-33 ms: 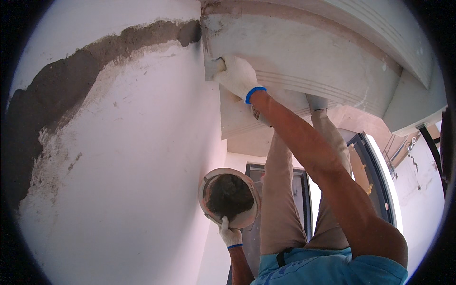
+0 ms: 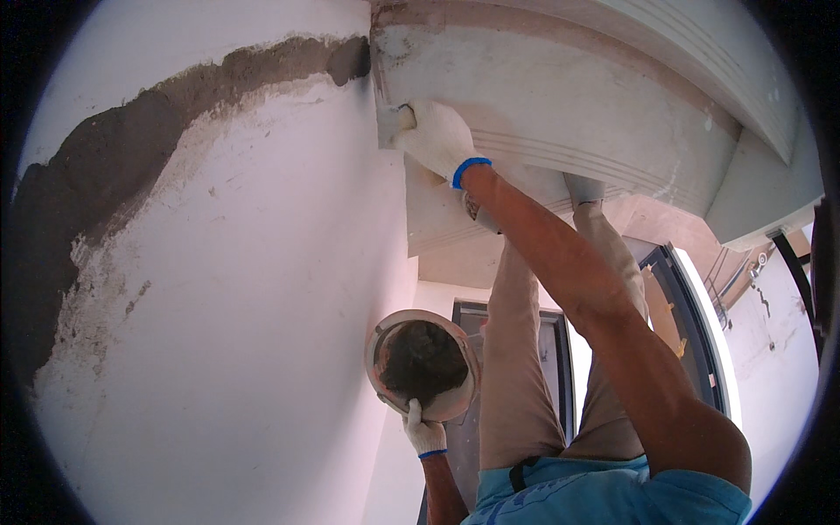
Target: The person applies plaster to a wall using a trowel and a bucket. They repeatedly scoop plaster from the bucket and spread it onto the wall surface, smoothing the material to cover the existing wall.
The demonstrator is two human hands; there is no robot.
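My right hand, in a white knit glove with a blue cuff, is closed round the pale handle of a trowel. The trowel's grey blade lies where the white wall meets a pale stair step; the glove hides part of the tool. Lower down, my left hand, gloved the same way, grips the rim of a round, off-white bucket with its thumb over the edge. Dark grey wet mortar fills much of the bucket.
Along the white wall runs a rough band of dark grey mortar. Pale steps with grooved edges rise to the right and far side. My feet stand on a step, and dark-framed doorways appear beyond my legs.
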